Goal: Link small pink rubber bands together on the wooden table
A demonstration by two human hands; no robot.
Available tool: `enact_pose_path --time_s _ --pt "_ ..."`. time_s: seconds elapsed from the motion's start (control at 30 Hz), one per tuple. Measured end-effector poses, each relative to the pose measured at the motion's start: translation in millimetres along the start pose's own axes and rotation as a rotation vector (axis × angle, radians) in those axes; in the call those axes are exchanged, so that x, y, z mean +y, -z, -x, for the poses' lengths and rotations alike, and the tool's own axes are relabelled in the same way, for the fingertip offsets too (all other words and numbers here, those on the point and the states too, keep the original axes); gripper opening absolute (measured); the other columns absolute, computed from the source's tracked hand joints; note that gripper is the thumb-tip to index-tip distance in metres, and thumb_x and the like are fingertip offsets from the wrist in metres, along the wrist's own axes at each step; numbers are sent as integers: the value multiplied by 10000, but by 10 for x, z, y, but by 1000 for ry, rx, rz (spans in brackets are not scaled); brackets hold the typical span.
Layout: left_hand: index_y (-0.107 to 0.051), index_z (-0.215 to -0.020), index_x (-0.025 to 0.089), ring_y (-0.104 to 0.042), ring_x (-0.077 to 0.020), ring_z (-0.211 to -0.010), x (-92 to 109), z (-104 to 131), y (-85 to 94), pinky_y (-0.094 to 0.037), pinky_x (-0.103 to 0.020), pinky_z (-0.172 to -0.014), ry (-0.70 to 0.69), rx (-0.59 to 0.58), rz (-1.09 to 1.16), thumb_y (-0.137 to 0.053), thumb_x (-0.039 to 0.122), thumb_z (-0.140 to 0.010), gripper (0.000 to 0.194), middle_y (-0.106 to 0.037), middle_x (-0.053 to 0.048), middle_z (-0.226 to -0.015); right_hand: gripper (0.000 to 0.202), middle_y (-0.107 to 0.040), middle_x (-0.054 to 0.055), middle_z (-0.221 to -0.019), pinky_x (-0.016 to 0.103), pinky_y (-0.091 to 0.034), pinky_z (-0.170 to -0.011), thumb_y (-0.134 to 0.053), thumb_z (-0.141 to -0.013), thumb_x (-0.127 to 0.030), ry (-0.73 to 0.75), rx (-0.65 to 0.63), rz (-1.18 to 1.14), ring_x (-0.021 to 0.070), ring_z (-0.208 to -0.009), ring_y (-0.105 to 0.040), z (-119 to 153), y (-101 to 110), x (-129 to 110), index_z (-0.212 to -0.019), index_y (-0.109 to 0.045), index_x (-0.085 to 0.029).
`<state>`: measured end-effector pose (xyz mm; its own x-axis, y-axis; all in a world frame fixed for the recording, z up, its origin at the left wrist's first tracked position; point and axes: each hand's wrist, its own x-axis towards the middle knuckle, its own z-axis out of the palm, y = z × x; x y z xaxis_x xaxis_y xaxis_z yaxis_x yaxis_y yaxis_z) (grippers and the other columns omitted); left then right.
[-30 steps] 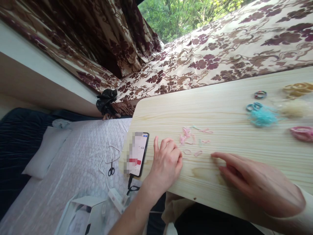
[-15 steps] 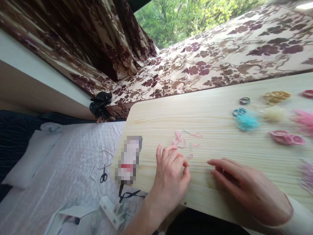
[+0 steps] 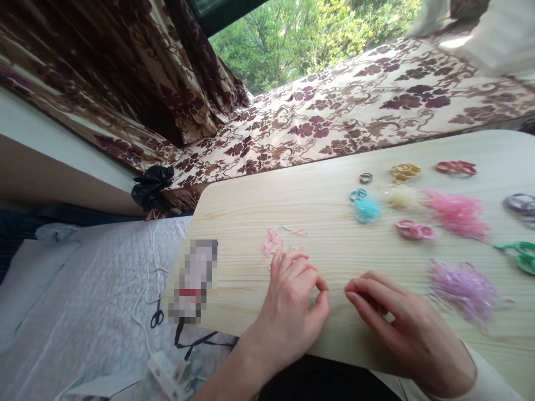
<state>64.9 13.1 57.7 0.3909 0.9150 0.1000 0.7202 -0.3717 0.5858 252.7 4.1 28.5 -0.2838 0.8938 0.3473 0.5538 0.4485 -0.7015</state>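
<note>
The left hand (image 3: 292,303) curls over the tabletop (image 3: 246,203), thumb and index finger bent close to each other. The right hand (image 3: 412,328) faces it, thumb and index fingertips pressed nearly together. Whether either pinches a band cannot be told. Bare wood separates the two sets of fingertips.

Small pink elastic bands (image 3: 271,240) lie just beyond the left fingers, partly covered by them. The near table edge runs under the left forearm. Purple elastic bands (image 3: 462,289) flank the right fingers on the right; pink hair ties (image 3: 415,229) lie beyond them. Left of the left fingers, a pixelated phone (image 3: 194,281) sits near the table's left edge.

Farther from the fingertips: turquoise elastic bands (image 3: 366,209), bright pink elastic bands (image 3: 455,213), then yellow hair ties (image 3: 404,172) and red hair ties (image 3: 455,167). Bare wood extends from the pink bands to the far edge, bordered by floral fabric (image 3: 309,128).
</note>
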Motion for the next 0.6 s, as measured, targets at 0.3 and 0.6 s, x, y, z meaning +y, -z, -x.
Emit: enact_pose_path --time_s 0.3,0.6 --pt "-599 -842 218 -554 -248 -1124 136 -48 -235 -322 -536 -1083 22 107 -50 -506 111 -886 148 -681 -15 -881 136 -694 21 -825 173 -532 -572 -533 -943 -272 -126 117 4 123 -712 -669 520 542 174 -902 -658 -239" --pt "-631 -929 230 -545 -265 -1159 235 -164 -398 -350 -538 -1065 -48 116 -81 -521 136 -886 152 -694 -30 -939 166 -705 18 -863 223 -567 -668 -586 -906 -382 -297 271 150 143 -714 -676 854 877 619 -921 -688 -253"
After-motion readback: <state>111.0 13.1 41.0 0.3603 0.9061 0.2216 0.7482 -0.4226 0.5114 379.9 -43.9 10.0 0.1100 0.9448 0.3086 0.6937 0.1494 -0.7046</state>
